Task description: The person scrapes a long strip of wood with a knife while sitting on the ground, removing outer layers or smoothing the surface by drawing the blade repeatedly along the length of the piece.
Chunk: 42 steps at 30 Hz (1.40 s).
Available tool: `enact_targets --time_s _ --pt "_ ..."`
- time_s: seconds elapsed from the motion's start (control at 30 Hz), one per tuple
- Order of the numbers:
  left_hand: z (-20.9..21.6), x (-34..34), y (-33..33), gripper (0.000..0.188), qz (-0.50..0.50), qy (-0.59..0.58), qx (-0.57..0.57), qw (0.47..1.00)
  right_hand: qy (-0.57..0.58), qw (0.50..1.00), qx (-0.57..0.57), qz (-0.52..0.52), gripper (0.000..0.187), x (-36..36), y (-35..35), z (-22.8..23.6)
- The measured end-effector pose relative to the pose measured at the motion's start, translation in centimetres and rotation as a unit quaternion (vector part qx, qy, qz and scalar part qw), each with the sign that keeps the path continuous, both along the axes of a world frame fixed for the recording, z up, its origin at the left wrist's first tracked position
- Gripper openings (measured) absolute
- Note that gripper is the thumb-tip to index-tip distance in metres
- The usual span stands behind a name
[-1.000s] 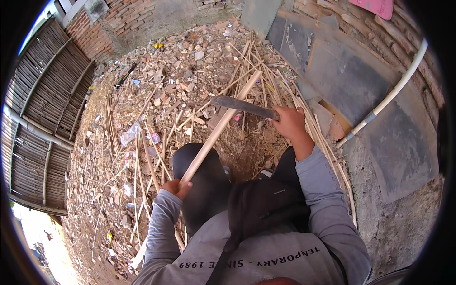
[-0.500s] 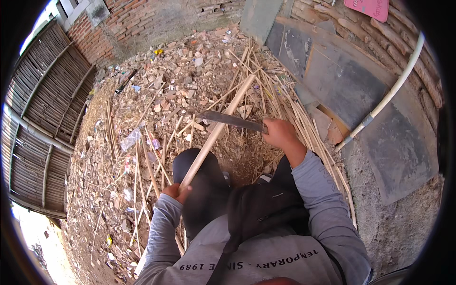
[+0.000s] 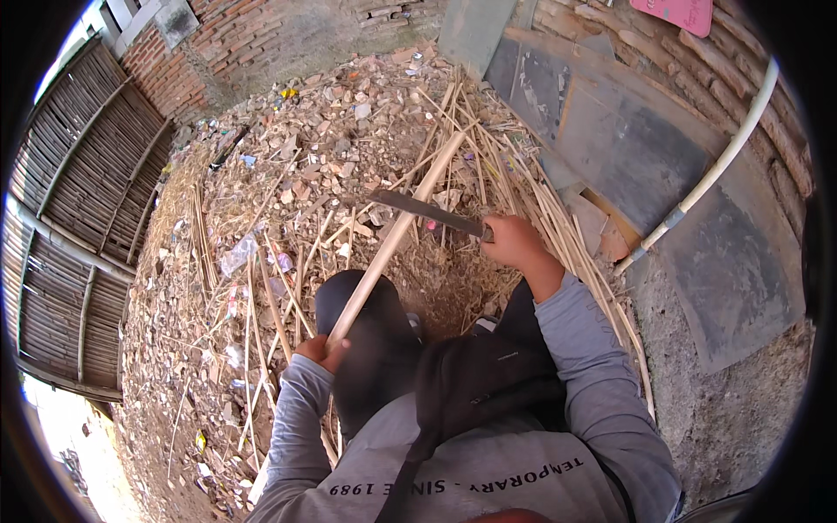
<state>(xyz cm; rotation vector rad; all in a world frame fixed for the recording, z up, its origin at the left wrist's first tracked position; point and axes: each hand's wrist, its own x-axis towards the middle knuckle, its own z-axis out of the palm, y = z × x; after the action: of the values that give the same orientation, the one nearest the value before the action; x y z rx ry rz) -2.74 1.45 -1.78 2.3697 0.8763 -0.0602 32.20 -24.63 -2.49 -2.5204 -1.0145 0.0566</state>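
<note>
My left hand (image 3: 322, 352) is closed round the near end of a long pale strip of split bamboo (image 3: 373, 272), which slants up and away to the right past my left knee. In my right hand (image 3: 520, 244) is the handle of a machete (image 3: 432, 213). Its dark, broad blade points left and lies across the strip, beyond the strip's middle. Whether the edge bites into the bamboo cannot be made out. Most of the handle is hidden inside my right fist.
Thin bamboo strips (image 3: 558, 222) lie heaped to the right, and more sticks (image 3: 253, 340) on the left. Rubble and litter (image 3: 323, 139) cover the ground. Dark panels (image 3: 636, 131) and a pale pole (image 3: 724, 166) lean at the right wall. A bamboo screen (image 3: 83, 209) stands left.
The machete blade has tilted, its tip now higher and its handle end slightly lower. The strip's far end has shifted slightly up. My left hand has hardly moved.
</note>
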Motion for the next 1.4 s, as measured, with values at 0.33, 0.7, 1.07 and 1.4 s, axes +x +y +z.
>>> enact_targets --time_s 0.33,0.7,1.07,1.4 --pt "1.8 0.8 -0.8 0.052 0.012 0.042 -0.020 0.999 0.019 0.999 0.019 0.038 0.023 -0.4 0.1 -0.1" --pt "0.3 0.1 -0.4 0.047 0.016 -0.044 -0.068 0.997 0.022 0.997 0.045 0.053 0.027 -0.2 0.0 -0.7" --pt "-1.1 -0.3 0.4 0.044 0.022 -0.076 -0.109 0.991 0.037 0.997 0.043 0.054 0.024 -0.3 0.1 -0.4" --pt "-0.2 -0.1 0.3 0.054 0.033 -0.068 -0.146 0.986 0.052 0.995 0.048 0.070 0.030 0.0 -0.2 -0.7"
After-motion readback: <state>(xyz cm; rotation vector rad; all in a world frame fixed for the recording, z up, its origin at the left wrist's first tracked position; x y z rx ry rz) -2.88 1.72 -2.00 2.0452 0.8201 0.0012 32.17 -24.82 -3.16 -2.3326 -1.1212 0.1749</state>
